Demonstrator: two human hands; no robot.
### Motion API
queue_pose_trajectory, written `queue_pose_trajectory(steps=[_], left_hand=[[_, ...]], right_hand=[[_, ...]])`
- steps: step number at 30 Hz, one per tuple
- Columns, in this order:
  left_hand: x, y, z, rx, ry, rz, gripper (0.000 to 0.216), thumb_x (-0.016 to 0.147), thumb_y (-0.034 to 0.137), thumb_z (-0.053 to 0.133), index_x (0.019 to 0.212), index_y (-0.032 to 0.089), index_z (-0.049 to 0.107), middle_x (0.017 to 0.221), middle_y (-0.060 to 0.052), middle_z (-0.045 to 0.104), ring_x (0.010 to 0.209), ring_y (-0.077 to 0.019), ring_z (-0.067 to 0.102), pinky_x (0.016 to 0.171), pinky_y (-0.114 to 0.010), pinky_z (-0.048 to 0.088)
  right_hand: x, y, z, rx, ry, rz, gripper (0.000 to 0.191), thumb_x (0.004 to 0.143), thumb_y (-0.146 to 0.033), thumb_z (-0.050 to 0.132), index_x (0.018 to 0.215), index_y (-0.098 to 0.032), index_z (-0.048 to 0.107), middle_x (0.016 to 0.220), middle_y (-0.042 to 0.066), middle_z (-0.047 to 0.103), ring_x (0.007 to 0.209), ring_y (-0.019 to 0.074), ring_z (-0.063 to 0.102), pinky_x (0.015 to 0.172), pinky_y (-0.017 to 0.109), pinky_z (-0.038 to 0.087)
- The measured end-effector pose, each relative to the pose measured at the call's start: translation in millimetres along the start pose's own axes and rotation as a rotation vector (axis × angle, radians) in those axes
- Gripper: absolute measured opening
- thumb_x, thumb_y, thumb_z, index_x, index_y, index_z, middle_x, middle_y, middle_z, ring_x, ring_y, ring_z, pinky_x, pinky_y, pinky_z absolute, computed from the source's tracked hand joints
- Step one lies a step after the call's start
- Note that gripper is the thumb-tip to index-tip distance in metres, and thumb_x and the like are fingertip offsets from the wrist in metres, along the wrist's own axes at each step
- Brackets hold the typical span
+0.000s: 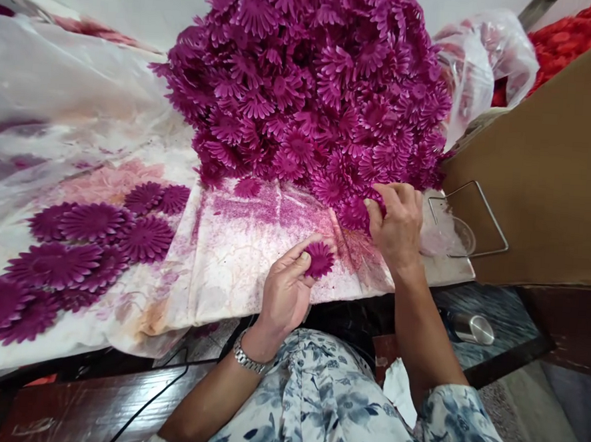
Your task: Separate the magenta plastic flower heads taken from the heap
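Observation:
Between the thumb and fingers of my left hand (pixel 287 284) is a small purple artificial flower (pixel 320 260), its petals facing up. My right hand (pixel 397 220) is at the front right edge of a big heap of purple artificial flowers (pixel 308 88). Its thumb and fingertips close in a pinch on a flower (pixel 355 213) there; the exact grip is partly hidden. To the left, several larger purple flower layers (pixel 95 222) lie overlapping on the stained white cover (pixel 244 244).
A cardboard box (pixel 544 163) with a bent wire handle (pixel 491 216) stands at the right, beside a clear round plastic piece (pixel 457 236). Clear plastic bags (pixel 485 59) and red flowers (pixel 576 45) are behind. A metal cup (pixel 476 329) lies below the table edge. Plastic sheeting (pixel 58 80) covers the left.

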State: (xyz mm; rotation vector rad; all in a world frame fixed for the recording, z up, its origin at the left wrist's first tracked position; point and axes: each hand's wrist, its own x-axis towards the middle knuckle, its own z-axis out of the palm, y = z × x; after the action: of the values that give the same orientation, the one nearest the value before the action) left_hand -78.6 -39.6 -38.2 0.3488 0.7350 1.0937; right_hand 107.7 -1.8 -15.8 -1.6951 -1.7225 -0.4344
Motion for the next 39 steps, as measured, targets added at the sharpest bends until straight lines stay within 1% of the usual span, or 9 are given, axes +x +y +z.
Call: queue_pose_trajectory(steps=[5, 10, 13, 17, 22, 28, 33, 36, 39], left_hand=[[3, 1, 0, -0.015, 0.026, 0.015, 0.023, 0.074, 0.017, 0.064, 0.095, 0.015, 0.072, 0.088, -0.008, 0.075, 0.082, -0.0147, 0.069, 0.077, -0.022, 0.051], [0, 0, 7, -0.038, -0.003, -0.046, 0.025, 0.076, 0.014, 0.059, 0.097, 0.015, 0.072, 0.09, -0.008, 0.074, 0.074, -0.0116, 0.066, 0.071, -0.02, 0.05], [-4, -2, 7, -0.031, -0.059, -0.064, 0.025, 0.077, 0.014, 0.057, 0.097, 0.013, 0.072, 0.091, -0.008, 0.074, 0.068, -0.0093, 0.063, 0.071, -0.019, 0.049], [-6, -5, 3, -0.013, -0.103, -0.035, 0.027, 0.076, 0.012, 0.059, 0.1, 0.015, 0.072, 0.099, -0.008, 0.073, 0.086, -0.012, 0.065, 0.081, -0.019, 0.047], [-2, -8, 0, -0.012, -0.005, 0.034, 0.02, 0.078, 0.018, 0.061, 0.094, 0.014, 0.073, 0.097, -0.01, 0.073, 0.097, -0.0179, 0.065, 0.091, -0.027, 0.046], [1, -1, -2, -0.041, 0.04, 0.083, 0.019, 0.076, 0.02, 0.063, 0.092, 0.014, 0.071, 0.093, -0.011, 0.074, 0.092, -0.0227, 0.068, 0.093, -0.04, 0.048], [-2, 2, -3, -0.03, 0.031, 0.048, 0.019, 0.079, 0.017, 0.057, 0.092, 0.012, 0.07, 0.089, -0.013, 0.074, 0.089, -0.0218, 0.069, 0.089, -0.037, 0.051], [-2, 2, -5, -0.023, 0.022, 0.052, 0.02, 0.079, 0.017, 0.056, 0.091, 0.012, 0.071, 0.088, -0.011, 0.074, 0.086, -0.0202, 0.07, 0.088, -0.033, 0.051], [-1, 2, -6, -0.006, 0.011, 0.038, 0.02, 0.078, 0.017, 0.056, 0.091, 0.012, 0.071, 0.088, -0.011, 0.074, 0.084, -0.0197, 0.07, 0.087, -0.032, 0.051]], right_hand=[[-21, -18, -16, 0.115, 0.028, -0.076, 0.013, 0.087, -0.02, 0.052, 0.09, -0.019, 0.064, 0.083, 0.006, 0.063, 0.082, 0.018, 0.056, 0.078, 0.034, 0.046], [-47, -56, -20, 0.404, -0.241, -0.184, 0.011, 0.085, -0.025, 0.058, 0.092, -0.018, 0.06, 0.083, 0.006, 0.065, 0.08, 0.0166, 0.058, 0.073, 0.031, 0.049], [-53, -64, -14, 0.492, -0.27, -0.151, 0.006, 0.084, -0.023, 0.059, 0.083, -0.018, 0.057, 0.074, 0.003, 0.062, 0.073, 0.0152, 0.057, 0.067, 0.029, 0.048], [-56, -64, -9, 0.54, -0.245, -0.079, 0.007, 0.084, -0.016, 0.055, 0.079, -0.02, 0.055, 0.07, 0.0, 0.06, 0.068, 0.0125, 0.057, 0.062, 0.026, 0.046], [-59, -65, -10, 0.499, -0.172, -0.068, 0.011, 0.087, -0.014, 0.05, 0.083, -0.019, 0.059, 0.073, 0.002, 0.064, 0.07, 0.0126, 0.059, 0.065, 0.026, 0.048], [-21, -25, -15, 0.059, 0.104, 0.002, 0.014, 0.088, -0.023, 0.049, 0.085, -0.02, 0.062, 0.073, 0.003, 0.063, 0.072, 0.0154, 0.057, 0.069, 0.03, 0.047], [-1, 6, -12, -0.124, -0.102, 0.097, 0.031, 0.086, -0.041, 0.051, 0.104, -0.019, 0.064, 0.101, 0.01, 0.062, 0.098, 0.0228, 0.054, 0.088, 0.039, 0.043], [-4, 3, -8, -0.091, -0.245, 0.157, 0.05, 0.082, -0.053, 0.053, 0.117, -0.018, 0.057, 0.115, 0.013, 0.058, 0.107, 0.0262, 0.052, 0.092, 0.042, 0.041], [-5, -7, -3, -0.14, -0.392, 0.258, 0.063, 0.075, -0.062, 0.055, 0.119, -0.016, 0.053, 0.114, 0.016, 0.058, 0.105, 0.0301, 0.053, 0.088, 0.044, 0.042]])
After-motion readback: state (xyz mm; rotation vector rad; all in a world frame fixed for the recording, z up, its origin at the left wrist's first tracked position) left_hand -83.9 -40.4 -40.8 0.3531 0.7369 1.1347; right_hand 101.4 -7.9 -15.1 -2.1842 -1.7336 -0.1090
